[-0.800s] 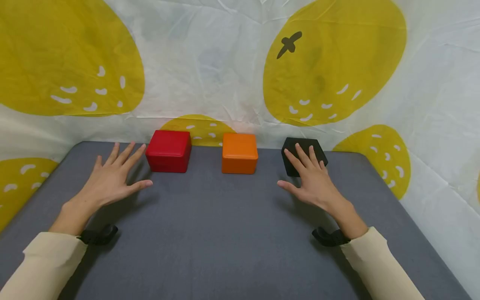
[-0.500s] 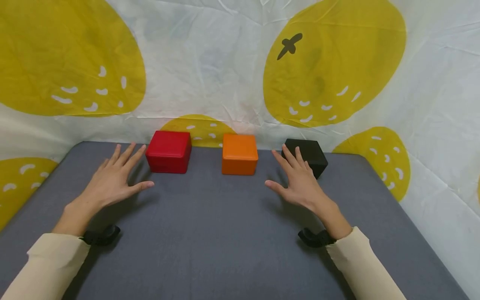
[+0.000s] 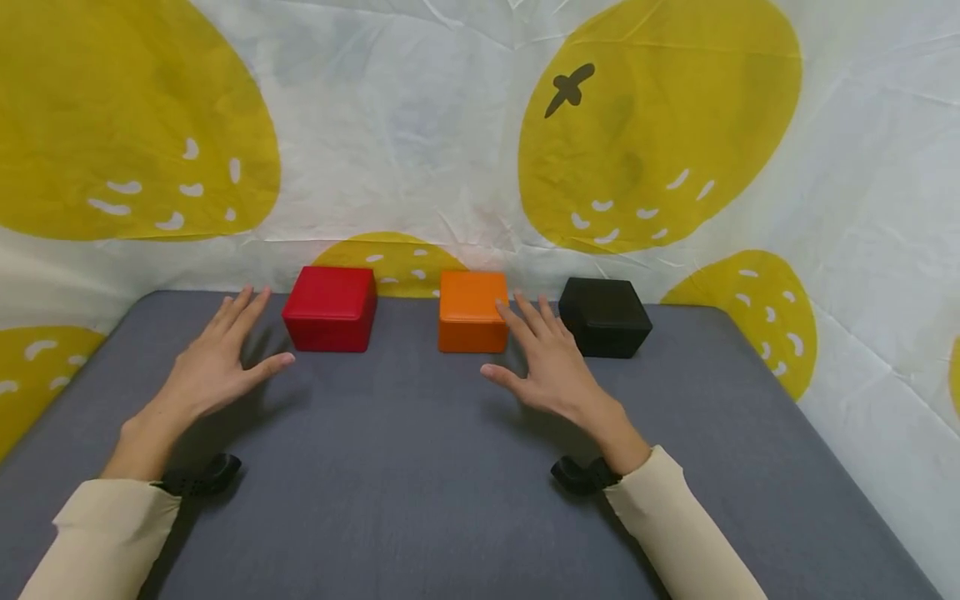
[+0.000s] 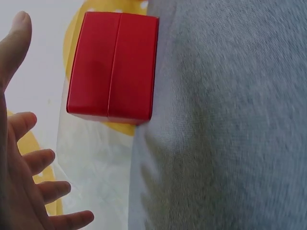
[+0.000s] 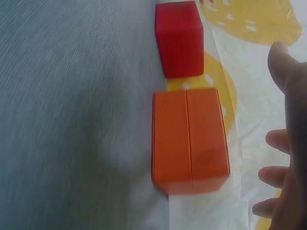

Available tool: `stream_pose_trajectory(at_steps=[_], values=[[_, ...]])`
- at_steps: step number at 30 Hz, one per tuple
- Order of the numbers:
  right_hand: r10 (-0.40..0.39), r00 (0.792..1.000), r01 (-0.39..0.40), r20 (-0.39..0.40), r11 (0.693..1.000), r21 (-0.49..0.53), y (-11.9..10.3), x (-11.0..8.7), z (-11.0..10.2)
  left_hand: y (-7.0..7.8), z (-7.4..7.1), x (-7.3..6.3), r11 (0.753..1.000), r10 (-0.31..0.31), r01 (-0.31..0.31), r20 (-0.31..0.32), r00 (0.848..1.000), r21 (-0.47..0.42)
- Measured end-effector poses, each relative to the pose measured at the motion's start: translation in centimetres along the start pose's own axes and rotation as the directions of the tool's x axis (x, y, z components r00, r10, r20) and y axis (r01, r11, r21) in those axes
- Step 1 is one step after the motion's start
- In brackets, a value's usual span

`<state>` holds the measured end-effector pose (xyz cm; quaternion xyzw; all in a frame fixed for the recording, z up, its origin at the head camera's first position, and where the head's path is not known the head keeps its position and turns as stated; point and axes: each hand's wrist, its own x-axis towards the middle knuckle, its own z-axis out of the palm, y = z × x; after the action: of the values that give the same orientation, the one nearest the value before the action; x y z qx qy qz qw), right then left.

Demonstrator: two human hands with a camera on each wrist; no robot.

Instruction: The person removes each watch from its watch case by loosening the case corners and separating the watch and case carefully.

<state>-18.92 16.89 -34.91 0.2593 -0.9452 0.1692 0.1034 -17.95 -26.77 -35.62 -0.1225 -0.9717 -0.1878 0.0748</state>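
Observation:
Three closed boxes stand in a row along the far edge of a grey table: a red box point(image 3: 330, 310), an orange box point(image 3: 472, 313) and a black box point(image 3: 604, 318). My left hand point(image 3: 213, 358) hovers left of the red box, fingers spread, holding nothing. In the left wrist view the red box point(image 4: 112, 66) is apart from the fingertips. Between the orange and black boxes, my right hand point(image 3: 551, 367) hangs above the table with its fingers extended. Its index fingertip overlaps the orange box's right edge in the head view; the right wrist view shows a gap to the orange box point(image 5: 189, 141).
Behind the boxes hangs a white cloth point(image 3: 397, 133) printed with large yellow shapes. The grey tabletop point(image 3: 405, 475) stretches in front of them. Each wrist wears a black band, like the right wrist's band point(image 3: 585, 475).
My right hand has moved left, from over the black box to beside the orange box. The left hand has barely moved. All three boxes stay in place.

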Motion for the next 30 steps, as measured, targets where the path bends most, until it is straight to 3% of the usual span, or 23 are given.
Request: stream_pose_trajectory(at_steps=[5,13,22,30], values=[[-0.027,1.0,0.027,0.001,0.999,0.028,-1.4,1.2,0.3,-0.1,0.0,0.6,0.994,-0.039,0.039,0.006,0.999,-0.102],[-0.064,0.998,0.063,0.015,0.995,0.072,-3.5,2.4,1.4,-0.7,0.3,0.8,0.977,-0.01,0.001,-0.042,0.999,-0.213],[0.018,1.0,-0.018,-0.002,0.999,-0.047,-5.4,3.7,1.9,-0.6,0.7,1.4,0.96,-0.032,0.025,-0.02,0.999,-0.278],[-0.03,0.999,0.03,0.012,0.999,-0.03,-6.5,4.8,2.7,-0.8,1.3,1.9,0.944,-0.06,0.061,0.01,0.998,-0.324]])
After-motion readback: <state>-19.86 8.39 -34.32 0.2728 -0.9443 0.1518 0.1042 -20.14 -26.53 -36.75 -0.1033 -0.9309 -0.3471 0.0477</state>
